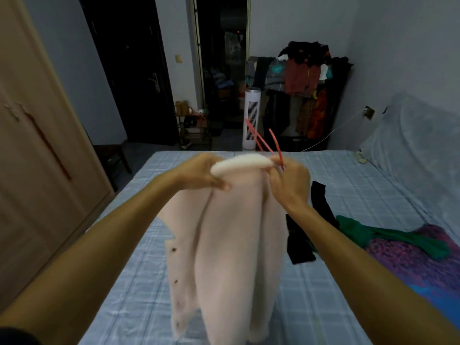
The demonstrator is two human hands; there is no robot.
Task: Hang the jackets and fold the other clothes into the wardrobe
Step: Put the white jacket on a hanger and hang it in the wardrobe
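Observation:
A pale pink fleece jacket (231,245) with dark buttons hangs in the air over the bed, held up by both hands. My left hand (199,174) grips the left end of its white collar. My right hand (290,181) pinches the collar's right end together with a red hanger (266,145), whose thin arms stick up and away behind the collar. A black garment (301,242), a green garment (388,235) and a purple patterned cloth (410,260) lie on the bed to the right. The wooden wardrobe (37,158) stands at the left with its doors closed.
The bed (139,270) has a blue checked sheet. A small dark stool (112,155) stands between bed and wardrobe. Beyond the bed are a white tower fan (252,120), a loaded clothes rack (303,90), a shoe rack (194,128) and a dark doorway.

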